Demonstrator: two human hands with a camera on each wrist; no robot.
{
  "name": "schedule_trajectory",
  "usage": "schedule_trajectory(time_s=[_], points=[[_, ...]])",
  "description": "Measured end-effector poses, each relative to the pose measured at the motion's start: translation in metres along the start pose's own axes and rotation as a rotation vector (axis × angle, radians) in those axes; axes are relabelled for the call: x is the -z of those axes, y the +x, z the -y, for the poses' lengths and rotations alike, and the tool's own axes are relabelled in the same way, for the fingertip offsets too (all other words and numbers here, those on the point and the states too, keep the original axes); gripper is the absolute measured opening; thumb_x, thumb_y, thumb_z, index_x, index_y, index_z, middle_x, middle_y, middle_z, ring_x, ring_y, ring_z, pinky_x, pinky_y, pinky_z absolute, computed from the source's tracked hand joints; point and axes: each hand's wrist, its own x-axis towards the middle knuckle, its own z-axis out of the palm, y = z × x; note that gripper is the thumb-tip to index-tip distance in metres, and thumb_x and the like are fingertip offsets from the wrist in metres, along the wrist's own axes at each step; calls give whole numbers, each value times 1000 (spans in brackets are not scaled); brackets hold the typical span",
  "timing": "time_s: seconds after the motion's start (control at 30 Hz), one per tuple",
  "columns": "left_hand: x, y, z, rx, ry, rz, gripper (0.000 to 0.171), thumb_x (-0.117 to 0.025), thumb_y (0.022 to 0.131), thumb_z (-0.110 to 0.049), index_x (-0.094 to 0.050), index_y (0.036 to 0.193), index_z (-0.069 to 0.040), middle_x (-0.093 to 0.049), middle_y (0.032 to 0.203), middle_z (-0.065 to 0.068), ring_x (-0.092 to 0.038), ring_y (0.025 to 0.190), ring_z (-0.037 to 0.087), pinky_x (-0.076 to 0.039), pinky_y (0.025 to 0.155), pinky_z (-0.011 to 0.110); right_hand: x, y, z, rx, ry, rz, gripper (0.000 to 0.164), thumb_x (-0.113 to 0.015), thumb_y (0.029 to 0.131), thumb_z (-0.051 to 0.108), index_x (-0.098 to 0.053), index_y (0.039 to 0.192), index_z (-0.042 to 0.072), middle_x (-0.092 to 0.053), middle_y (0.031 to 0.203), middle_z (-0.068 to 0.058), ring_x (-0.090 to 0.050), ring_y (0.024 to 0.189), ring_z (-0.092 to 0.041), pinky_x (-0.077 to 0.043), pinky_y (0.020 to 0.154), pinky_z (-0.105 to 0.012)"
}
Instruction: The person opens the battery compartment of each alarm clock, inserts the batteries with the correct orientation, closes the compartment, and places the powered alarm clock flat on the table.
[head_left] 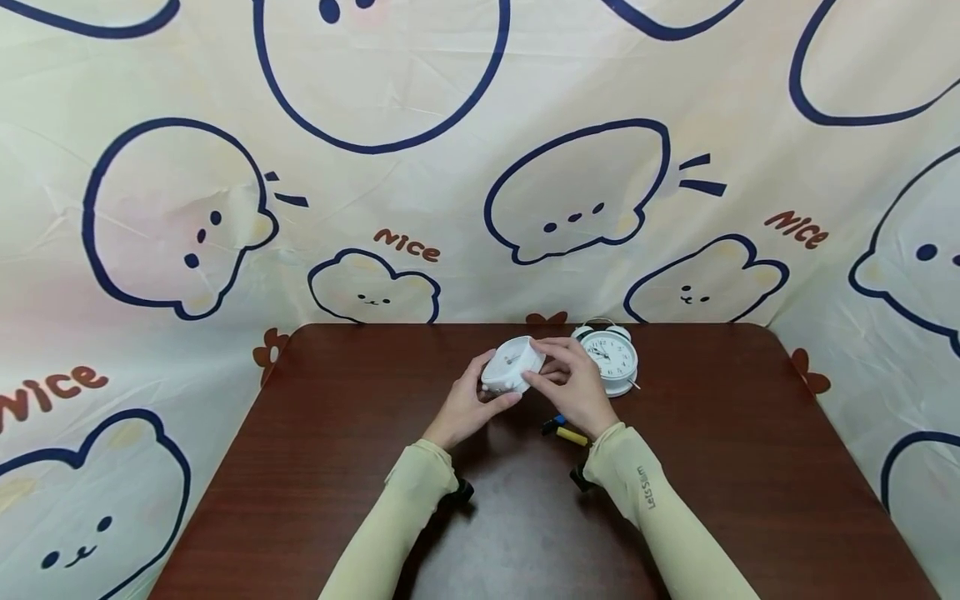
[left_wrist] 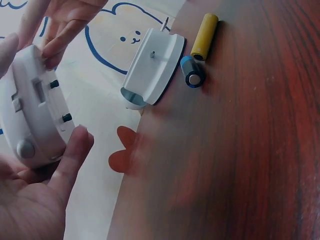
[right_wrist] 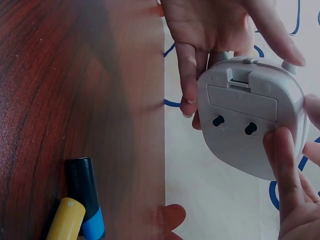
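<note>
Where the small clock (head_left: 513, 363) is: as I look on from the room, it is raised above the brown table (head_left: 345, 467), between the person's two hands and touching both.
Left hand (head_left: 463, 408): holds the clock's left side, thumb along the near edge, fingers round the other side.
Right hand (head_left: 572, 383): grips the clock's right side between thumb and fingers.
Clock's lie: its face tips upward and its back turns down towards the table; the longer side seems to slant from near left to far right.
Back against batteries: this, I judge, is the relation that counts. The yellow battery (right_wrist: 66, 220) and the dark battery (right_wrist: 82, 182) with a blue end lie on the table, lower than the clock and to its right, so the right hand is nearer. They lie close together; whether they touch, I cannot tell.
Clock's looks: white, smooth and thick, with rounded corners; any numbers are too small to read. On the back, an oblong panel (right_wrist: 242, 102) appears to be in place, with two dark knobs (right_wrist: 251, 129) beside it.
Twin-bell clock (head_left: 611, 357): white, on the table beyond the right hand, which partly hides it.
</note>
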Motion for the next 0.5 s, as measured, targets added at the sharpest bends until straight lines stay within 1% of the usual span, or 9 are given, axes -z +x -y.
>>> schedule_trajectory(time_s=[0.17,0.23,0.3,0.4,0.5], points=[[-1,2,1,10,36,-24,86,-76,93,-46,-32,160,-15,-47,155,12,-54,131,28,-52,106,49,-4,0,1,22,3,3,52,-80,91,11,-64,141,7,-52,141,-15,-67,102,-30,-61,91,-38],[-2,3,1,8,33,-27,84,-76,93,-46,-33,159,-15,-47,155,13,-54,131,28,-52,106,49,-5,1,0,29,8,0,52,-81,91,11,-64,140,6,-51,141,-17,-67,102,-31,-61,92,-41],[-2,3,1,10,32,-27,84,-75,93,-47,-33,159,-15,-47,155,13,-54,131,28,-52,107,49,-4,0,0,31,6,2,52,-81,91,12,-65,140,7,-52,140,-16,-67,101,-30,-61,92,-38],[-2,2,1,14,22,-30,84,-75,93,-50,-34,158,-15,-48,154,12,-54,130,27,-51,107,49,-3,-1,-1,22,6,7,49,-79,93,15,-66,139,11,-53,137,-13,-67,101,-26,-60,90,-28],[-3,2,2,15,3,-37,83,-75,93,-51,-36,157,-15,-50,152,11,-55,128,27,-50,107,47,0,-1,-2,16,-1,9,43,-74,97,17,-66,139,14,-55,135,-11,-66,102,-24,-58,87,-19]])
